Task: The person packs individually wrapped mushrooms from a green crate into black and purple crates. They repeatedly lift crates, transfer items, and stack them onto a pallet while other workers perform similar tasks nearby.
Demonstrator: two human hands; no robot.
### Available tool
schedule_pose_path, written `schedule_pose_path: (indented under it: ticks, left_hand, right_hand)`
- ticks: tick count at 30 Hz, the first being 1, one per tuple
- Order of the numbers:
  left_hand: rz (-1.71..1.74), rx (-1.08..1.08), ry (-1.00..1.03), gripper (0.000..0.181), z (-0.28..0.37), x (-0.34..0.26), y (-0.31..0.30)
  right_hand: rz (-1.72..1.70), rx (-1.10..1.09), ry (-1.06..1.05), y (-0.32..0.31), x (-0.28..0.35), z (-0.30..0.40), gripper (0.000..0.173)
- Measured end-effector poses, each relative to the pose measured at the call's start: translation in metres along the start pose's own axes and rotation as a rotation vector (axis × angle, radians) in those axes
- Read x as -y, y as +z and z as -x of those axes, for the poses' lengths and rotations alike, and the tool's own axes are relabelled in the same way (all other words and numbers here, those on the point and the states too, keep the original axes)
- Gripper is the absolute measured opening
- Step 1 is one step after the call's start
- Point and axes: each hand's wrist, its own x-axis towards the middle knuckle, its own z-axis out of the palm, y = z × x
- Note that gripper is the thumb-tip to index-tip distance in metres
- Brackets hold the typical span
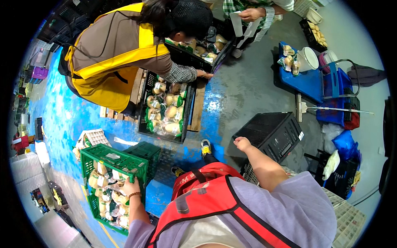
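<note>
My left hand, with a beaded bracelet at the wrist, is on the rim of a green plastic crate. The crate holds many bagged, pale round vegetables bearing labels. A darker green crate stands against its far side. My right hand is at the near left corner of a black plastic crate, fingers curled; whether it touches the crate I cannot tell. Ahead, a black crate with similar bagged vegetables sits on a wooden pallet.
A co-worker in a yellow apron bends over the pallet, one hand by another filled black crate. Another person holds paper strips. At right stand a blue platform with a white bucket and a squeegee.
</note>
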Motion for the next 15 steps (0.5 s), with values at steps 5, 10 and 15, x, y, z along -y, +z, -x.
schedule_pose_path:
  ticks: [5, 10, 15]
  left_hand:
    - [0.001, -0.005, -0.01, 0.034, -0.001, 0.003, 0.004]
    - [-0.012, -0.008, -0.022, 0.035, -0.003, 0.012, 0.013]
    - [-0.024, -0.002, -0.042, 0.037, -0.003, 0.014, 0.014]
  right_hand:
    - [-0.029, -0.006, -0.05, 0.01, 0.011, -0.015, 0.039]
    - [-0.114, 0.03, 0.006, 0.013, 0.024, -0.009, 0.036]
    - [-0.055, 0.012, -0.013, 0.016, 0.02, -0.003, 0.036]
